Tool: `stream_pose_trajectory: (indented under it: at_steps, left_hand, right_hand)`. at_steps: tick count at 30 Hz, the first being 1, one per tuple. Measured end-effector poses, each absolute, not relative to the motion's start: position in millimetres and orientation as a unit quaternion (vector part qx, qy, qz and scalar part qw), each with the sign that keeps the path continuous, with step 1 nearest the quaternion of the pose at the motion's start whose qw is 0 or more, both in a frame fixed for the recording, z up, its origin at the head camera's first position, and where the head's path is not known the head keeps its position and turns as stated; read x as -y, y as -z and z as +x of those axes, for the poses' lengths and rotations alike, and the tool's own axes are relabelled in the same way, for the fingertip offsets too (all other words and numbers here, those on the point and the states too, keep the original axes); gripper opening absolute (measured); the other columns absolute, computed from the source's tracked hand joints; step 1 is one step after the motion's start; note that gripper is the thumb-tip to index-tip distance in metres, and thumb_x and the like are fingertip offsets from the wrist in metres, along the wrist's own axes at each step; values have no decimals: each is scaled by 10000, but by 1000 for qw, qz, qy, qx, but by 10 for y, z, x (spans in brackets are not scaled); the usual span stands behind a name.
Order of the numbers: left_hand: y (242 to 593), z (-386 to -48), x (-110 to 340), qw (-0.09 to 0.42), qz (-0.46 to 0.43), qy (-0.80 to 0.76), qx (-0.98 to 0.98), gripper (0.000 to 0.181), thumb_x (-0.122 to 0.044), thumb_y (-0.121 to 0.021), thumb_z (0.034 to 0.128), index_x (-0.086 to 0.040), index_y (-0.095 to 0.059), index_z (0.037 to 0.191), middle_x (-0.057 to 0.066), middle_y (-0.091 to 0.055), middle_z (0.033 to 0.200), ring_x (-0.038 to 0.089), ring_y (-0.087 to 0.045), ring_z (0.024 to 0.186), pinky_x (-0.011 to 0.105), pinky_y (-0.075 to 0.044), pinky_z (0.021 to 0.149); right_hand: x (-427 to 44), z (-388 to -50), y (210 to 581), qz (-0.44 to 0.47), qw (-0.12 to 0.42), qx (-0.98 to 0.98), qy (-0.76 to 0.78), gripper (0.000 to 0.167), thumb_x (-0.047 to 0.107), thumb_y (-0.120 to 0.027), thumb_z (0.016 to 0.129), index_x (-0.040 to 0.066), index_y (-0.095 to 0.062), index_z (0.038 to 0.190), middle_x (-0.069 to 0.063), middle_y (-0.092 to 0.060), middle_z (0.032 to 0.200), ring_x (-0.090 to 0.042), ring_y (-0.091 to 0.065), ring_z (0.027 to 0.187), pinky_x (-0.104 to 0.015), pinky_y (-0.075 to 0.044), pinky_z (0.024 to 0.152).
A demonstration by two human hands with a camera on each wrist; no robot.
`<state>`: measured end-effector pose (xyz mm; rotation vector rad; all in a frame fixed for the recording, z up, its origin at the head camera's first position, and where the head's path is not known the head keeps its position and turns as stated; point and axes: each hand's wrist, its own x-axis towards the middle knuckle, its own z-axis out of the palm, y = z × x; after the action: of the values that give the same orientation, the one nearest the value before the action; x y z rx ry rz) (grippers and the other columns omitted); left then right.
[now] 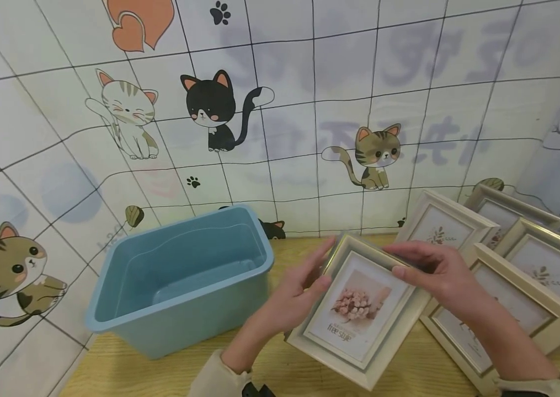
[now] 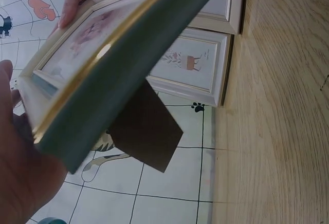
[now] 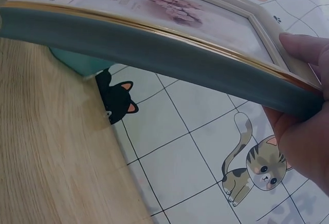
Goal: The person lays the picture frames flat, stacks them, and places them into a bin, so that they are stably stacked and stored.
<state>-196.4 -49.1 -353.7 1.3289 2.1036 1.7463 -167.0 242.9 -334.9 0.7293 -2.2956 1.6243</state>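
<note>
Both hands hold a cream picture frame tilted above the table. Behind its glass is a print of pink flowers with the words "free style". My left hand grips the left edge, thumb on the front. At the upper right corner, my right hand pinches the frame between thumb and fingers. The left wrist view shows the frame's grey-green side with a gold rim, and a brown stand flap sticking out from its back. In the right wrist view the right thumb lies on the front border.
Several similar frames stand close together at the right, among them a cream one near my right forearm. An open blue plastic bin sits left of my hands on the wooden table. Behind is a tiled-pattern wall with cartoon cats.
</note>
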Motion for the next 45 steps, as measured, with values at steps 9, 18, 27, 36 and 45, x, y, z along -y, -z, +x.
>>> stream_pose_trajectory:
  at_steps: [9,18,27,36,45]
  left_hand:
    - [3566,-1969,486,99,428,-577,-689,590,-203,-416,1121,-305,-182,1654,195,-580,1388,156,-698,1013,355,-613,733]
    - [3583,-1970,521,102,407,-570,-706,575,-204,-429,1118,-376,-235,1632,179,-669,1225,131,-718,930,353,-610,722]
    - [3718,-1984,615,120,381,-565,-722,545,-191,-440,1114,-329,-297,1622,143,-643,1297,142,-700,1002,338,-594,785]
    - [3931,-2012,737,124,302,-601,-729,495,-135,-526,1077,-152,-443,1565,171,-609,1316,188,-667,1053,312,-579,827]
    - [4044,-2028,800,116,288,-624,-717,449,-87,-586,1037,-44,-537,1481,186,-619,1302,193,-671,1010,313,-584,798]
  right_hand:
    - [-2441,-1668,3402,241,128,762,-588,391,-118,-631,941,67,-705,1278,-1,-754,1021,-134,-694,815,-284,-574,635]
    - [-2457,-1656,3441,187,108,781,-586,352,3,-627,999,108,-686,1330,23,-735,1060,-142,-684,853,-314,-588,644]
    - [-2426,-1613,3570,130,103,767,-620,373,58,-641,1009,140,-664,1372,134,-719,1188,-129,-700,901,-323,-601,668]
    - [-2340,-1531,3795,72,127,734,-663,370,72,-668,999,103,-664,1367,189,-700,1204,-7,-663,1024,-208,-566,750]
    - [-2289,-1480,3974,35,122,653,-746,336,10,-647,997,179,-737,1274,110,-738,1116,-68,-700,930,-254,-589,698]
